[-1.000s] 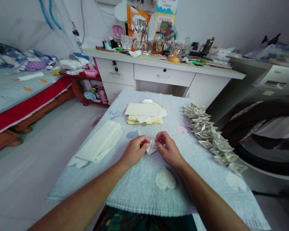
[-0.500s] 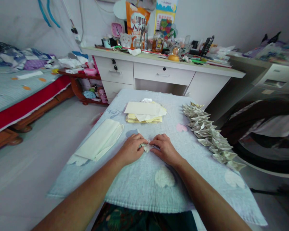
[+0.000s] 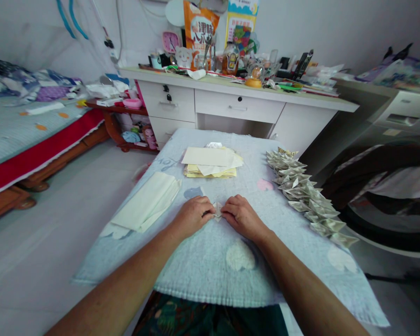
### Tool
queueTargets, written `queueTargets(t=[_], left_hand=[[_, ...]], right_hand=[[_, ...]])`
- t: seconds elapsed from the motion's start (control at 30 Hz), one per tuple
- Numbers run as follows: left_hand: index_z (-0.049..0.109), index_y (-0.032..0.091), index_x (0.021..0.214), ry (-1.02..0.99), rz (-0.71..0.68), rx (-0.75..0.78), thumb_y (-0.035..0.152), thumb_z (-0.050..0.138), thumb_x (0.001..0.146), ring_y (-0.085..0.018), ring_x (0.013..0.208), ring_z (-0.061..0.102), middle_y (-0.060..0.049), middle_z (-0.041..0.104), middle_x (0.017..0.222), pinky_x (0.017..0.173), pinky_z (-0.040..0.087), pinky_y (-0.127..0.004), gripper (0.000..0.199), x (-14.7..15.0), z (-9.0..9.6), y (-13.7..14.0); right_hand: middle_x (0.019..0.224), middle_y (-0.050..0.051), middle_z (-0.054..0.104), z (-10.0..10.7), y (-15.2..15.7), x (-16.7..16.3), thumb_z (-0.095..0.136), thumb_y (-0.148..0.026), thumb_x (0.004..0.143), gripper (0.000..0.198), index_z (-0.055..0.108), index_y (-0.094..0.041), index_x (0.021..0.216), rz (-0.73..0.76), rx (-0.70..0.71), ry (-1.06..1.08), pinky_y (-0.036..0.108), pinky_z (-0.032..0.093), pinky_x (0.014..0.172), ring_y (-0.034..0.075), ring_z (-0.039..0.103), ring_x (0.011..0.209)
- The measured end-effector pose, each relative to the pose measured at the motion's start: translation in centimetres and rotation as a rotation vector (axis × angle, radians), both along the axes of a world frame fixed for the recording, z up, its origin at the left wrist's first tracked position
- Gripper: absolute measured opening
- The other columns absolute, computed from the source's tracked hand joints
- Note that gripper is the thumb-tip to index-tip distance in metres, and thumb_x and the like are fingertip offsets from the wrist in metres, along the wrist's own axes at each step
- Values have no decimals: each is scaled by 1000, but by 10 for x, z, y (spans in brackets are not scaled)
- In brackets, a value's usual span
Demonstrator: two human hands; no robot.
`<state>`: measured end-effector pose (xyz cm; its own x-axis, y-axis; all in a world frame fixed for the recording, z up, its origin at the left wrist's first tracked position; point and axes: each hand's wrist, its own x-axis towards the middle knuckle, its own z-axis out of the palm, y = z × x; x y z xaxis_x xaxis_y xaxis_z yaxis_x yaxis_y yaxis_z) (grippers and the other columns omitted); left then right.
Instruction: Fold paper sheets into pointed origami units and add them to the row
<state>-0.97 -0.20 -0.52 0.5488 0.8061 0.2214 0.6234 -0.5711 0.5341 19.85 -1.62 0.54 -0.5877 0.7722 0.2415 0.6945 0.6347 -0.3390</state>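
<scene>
well left of the small folded paper (image 3: pixel 217 212) we see a pale folded sheet (image 3: pixel 145 200); our left hand (image 3: pixel 194 213) pinches the paper's left edge. the paper sits between our hands — a stack of sheets (image 3: pixel 206 157) beyond it — and our right hand (image 3: pixel 241 215) pinches its right edge. well right of the paper lie pointed paper pieces (image 3: pixel 303 193).

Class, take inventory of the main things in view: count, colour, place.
Small folded paper: one, whitish, between both hands
Folded paper shapes: many, greyish, cloth's right side
Paper pile: one, cream and yellow, cloth's far middle
Folded sheets: one bundle, off-white, cloth's left
Cloth: one, pale blue, under papers
Desk: one, white, behind
Jar: one, amber, on desk
Bed: one, blue and red, far left
Washing machine: one, grey, far right
Left hand: one, at paper's left
Right hand: one, at paper's right
</scene>
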Motion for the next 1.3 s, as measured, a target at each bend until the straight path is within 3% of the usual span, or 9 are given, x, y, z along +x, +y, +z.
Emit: queueTargets(t=[0.2, 0.5, 0.7, 1.3], left_hand=[[70, 19, 79, 17, 32, -21, 17, 63, 81, -17, 84, 58, -3, 64, 80, 77, 44, -28, 7, 0, 0, 1], [68, 18, 77, 6, 96, -4, 20, 56, 84, -18, 84, 56, -4, 61, 81, 77, 43, -31, 13, -2, -1, 3], [64, 18, 72, 46, 185, 5, 21, 59, 80, -19, 81, 54, -4, 58, 79, 74, 42, -31, 10, 0, -2, 4], [63, 22, 74, 211, 340, 29, 31, 60, 81, -24, 92, 50, -5, 59, 89, 75, 33, -36, 12, 7, -4, 2]], right_hand=[[88, 4, 62, -7, 3, -1, 59, -21, 89, 9, 67, -20, 91, -51, -58, 73, 30, 35, 79, 17, 51, 86], [86, 4, 59, -7, 6, -7, 63, -22, 85, 6, 66, -19, 82, -248, -176, 99, 30, 32, 78, 17, 49, 87], [92, 5, 57, -5, 5, -10, 55, -28, 90, 15, 67, -20, 84, -315, -196, 39, 32, 28, 78, 19, 45, 90], [96, 9, 55, -9, 6, -18, 57, -36, 89, 22, 65, -19, 79, -438, -109, -104, 36, 30, 77, 24, 43, 94]])
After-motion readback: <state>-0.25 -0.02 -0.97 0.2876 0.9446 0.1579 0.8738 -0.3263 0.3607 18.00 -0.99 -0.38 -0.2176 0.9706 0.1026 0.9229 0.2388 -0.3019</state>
